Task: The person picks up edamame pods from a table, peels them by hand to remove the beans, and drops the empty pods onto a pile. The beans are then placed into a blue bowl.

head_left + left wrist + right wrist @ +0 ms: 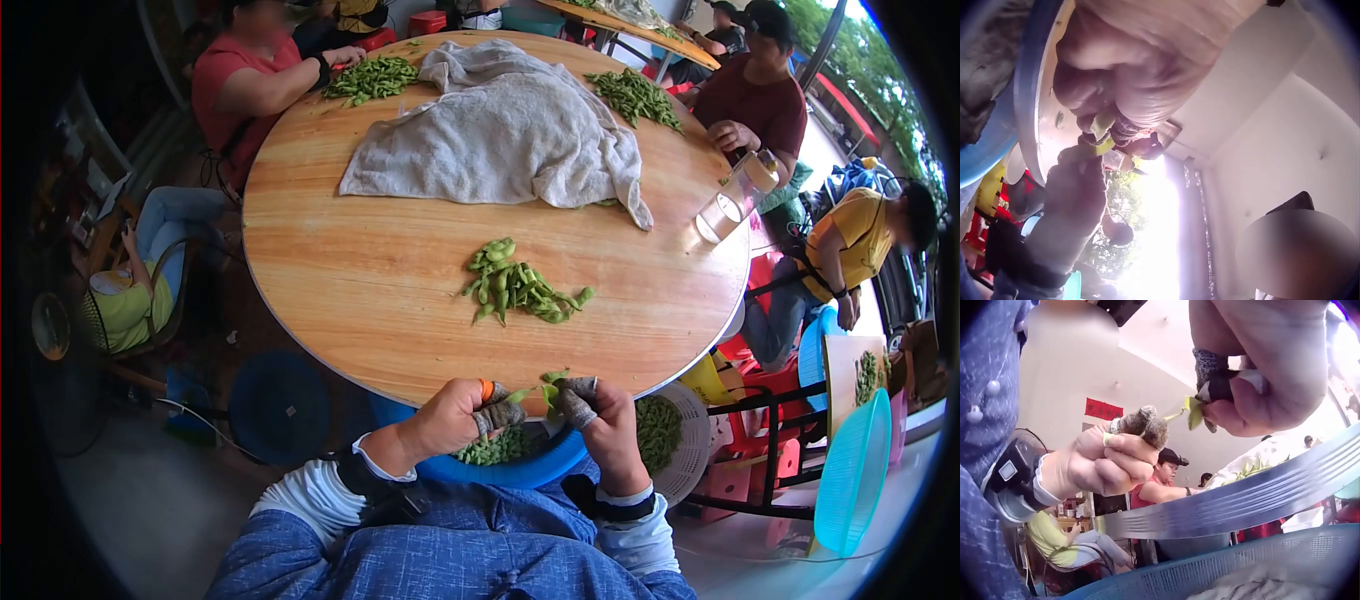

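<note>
My left hand (440,420) and right hand (612,440) meet over the table's near edge, with grey fabric sleeves on some fingers. Between finger and thumb, the right hand pinches a green soybean pod (1194,414). The left hand (1116,459) pinches the thin end that stretches from it, and a pale green bit shows at its curled fingers. Below both hands stands a blue tub (450,470) with green beans (497,446) inside. A small heap of soybean pods (515,285) lies on the round wooden table (340,290) in front of me.
A grey cloth (490,130) covers something mid-table, between two pod piles. A water bottle (735,197) stands near the right edge. A white basket (690,440) of pods is at my right, beyond it a turquoise basket (855,475). Several people sit around.
</note>
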Available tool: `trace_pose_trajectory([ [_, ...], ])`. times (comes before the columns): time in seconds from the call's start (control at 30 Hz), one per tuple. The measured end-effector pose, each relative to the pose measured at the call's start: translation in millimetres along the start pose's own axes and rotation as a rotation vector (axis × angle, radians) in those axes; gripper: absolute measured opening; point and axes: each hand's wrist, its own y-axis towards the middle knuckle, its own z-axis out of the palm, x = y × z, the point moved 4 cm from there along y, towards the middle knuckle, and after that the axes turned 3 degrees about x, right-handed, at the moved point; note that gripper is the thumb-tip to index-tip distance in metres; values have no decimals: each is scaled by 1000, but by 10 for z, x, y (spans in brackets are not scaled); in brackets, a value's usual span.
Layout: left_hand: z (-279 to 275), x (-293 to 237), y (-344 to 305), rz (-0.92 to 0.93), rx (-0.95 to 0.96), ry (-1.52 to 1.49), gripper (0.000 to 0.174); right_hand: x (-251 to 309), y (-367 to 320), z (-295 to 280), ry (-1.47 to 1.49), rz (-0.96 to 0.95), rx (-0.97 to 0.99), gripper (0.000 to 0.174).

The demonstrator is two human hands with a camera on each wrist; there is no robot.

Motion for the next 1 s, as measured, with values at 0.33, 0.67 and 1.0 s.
trace_pose_trajectory([
  [0.33, 64, -220, -39, 493, -313, 704, 13, 106, -208, 203, -44, -44, -10, 16],
  [0.67, 104, -254, -151, 766, -210, 1276, 22, -117, -146, 311, 344, 205, 29, 14],
  [1.0, 110, -165, -122, 706, -178, 1275, 24, -193, -113, 301, 305, 216, 53, 14],
])
